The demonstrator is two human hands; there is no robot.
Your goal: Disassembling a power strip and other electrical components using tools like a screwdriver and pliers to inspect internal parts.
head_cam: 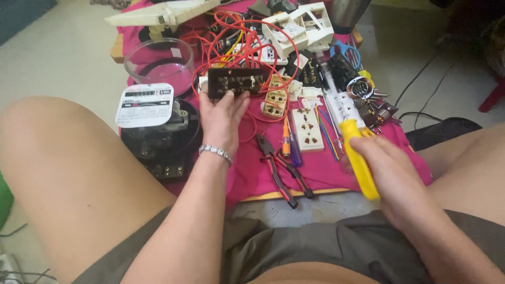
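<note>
The bench (315,179), a low board under a magenta cloth, carries the whole spread. At its nine o'clock sits the biggest piece, a black electric meter (160,138) with a white label plate on top, and a clear round cover (158,62) lies just beyond it toward eleven. A tangle of red wire (247,39) loops across twelve o'clock.

The step in hand looks like work on the dark switch plate (235,82): the left hand (221,118) reaches to it at about eleven o'clock from bench centre, fingers (239,102) spread and curled against its near edge, steadying rather than clamping it. The right hand (392,165), at four o'clock, has its fingers wrapped tight on a yellow-handled screwdriver (357,158) (blurred, so its tip cannot be made out).

Bringing the tool to the plate would call for a firm hold on the plate first. Red-handled pliers (281,171) lie near six o'clock, beside a white socket (307,129).
</note>
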